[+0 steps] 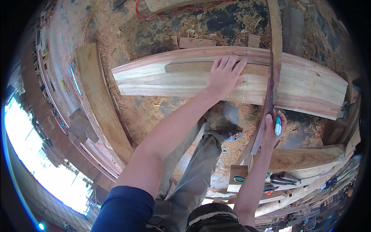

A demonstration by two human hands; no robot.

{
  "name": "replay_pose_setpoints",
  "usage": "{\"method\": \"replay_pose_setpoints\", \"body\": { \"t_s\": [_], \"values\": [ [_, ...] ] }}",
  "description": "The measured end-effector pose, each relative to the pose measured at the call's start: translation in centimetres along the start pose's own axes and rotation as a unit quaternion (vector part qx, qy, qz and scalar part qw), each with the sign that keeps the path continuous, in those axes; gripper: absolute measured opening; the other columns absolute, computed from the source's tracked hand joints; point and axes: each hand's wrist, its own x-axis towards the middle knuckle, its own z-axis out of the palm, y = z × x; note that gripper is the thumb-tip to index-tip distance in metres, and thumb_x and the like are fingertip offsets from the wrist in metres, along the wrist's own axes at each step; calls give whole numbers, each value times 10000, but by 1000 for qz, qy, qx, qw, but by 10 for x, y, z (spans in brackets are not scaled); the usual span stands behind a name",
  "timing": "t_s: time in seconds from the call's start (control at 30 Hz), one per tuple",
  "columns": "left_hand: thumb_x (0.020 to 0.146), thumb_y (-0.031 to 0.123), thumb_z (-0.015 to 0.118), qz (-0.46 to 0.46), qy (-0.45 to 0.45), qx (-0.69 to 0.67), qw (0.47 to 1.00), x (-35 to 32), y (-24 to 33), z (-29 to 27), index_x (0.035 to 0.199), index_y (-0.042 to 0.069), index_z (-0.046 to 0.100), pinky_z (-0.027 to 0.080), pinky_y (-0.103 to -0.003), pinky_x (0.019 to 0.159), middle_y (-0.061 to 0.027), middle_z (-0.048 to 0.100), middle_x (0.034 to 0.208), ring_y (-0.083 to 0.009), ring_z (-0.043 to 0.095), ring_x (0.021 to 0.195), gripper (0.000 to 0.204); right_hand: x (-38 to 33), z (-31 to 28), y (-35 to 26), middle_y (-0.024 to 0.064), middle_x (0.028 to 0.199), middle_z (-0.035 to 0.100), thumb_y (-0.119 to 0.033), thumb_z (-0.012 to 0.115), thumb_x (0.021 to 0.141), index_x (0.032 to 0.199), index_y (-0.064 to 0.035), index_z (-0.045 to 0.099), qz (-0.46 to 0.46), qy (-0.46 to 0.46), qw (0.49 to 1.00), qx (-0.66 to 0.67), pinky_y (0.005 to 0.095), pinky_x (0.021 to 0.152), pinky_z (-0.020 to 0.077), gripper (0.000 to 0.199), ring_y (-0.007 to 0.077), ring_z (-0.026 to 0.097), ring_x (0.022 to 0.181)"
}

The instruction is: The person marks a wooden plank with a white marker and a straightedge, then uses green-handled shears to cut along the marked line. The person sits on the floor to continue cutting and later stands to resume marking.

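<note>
A wide, pale wooden board [154, 83] with tapered ends and thin white lines drawn on it lies crosswise in front of me. A narrow brown wooden strip [185, 67] rests lengthwise on it and meets a long dark wooden bar [275, 42] that crosses the board. My left hand [227, 75] is closed over the strip, fingers bent across its far edge. At the board's near side, my right hand [273, 125] is closed around a teal and white marker [278, 126], held against the dark bar. Whether its hidden fingers also grip the bar, I cannot tell.
A long plank [101, 100] stands at left. Nearer right are another plank [301, 157], green-handled scissors [239, 179] and a dark-handled tool [284, 178]. Sawdust and offcuts cover the floor [147, 112]. A red cord [174, 16] lies at the far side.
</note>
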Motion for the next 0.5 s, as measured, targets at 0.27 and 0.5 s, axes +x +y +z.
{"method": "replay_pose_setpoints", "body": {
  "t_s": [0.27,0.5],
  "values": [
    [868,244,777,19,12,-2,1000,-3,-8,5,1391,140,583,432,-457,1016,-50,598,1260,-282,559,1199,567,-2,5,-2,193,1351,637,-20,758,946,1306,-31,526,-35,-13,999,15,349,1115,488,429,252,609,1311],
    [858,243,784,14,6,0,1000,-4,-6,7,1399,162,609,448,-451,988,-52,607,1250,-288,581,1158,574,-7,8,-8,203,1348,653,-5,753,941,1310,-38,520,-23,-1,999,25,341,1087,510,437,240,623,1290]
  ]
}}
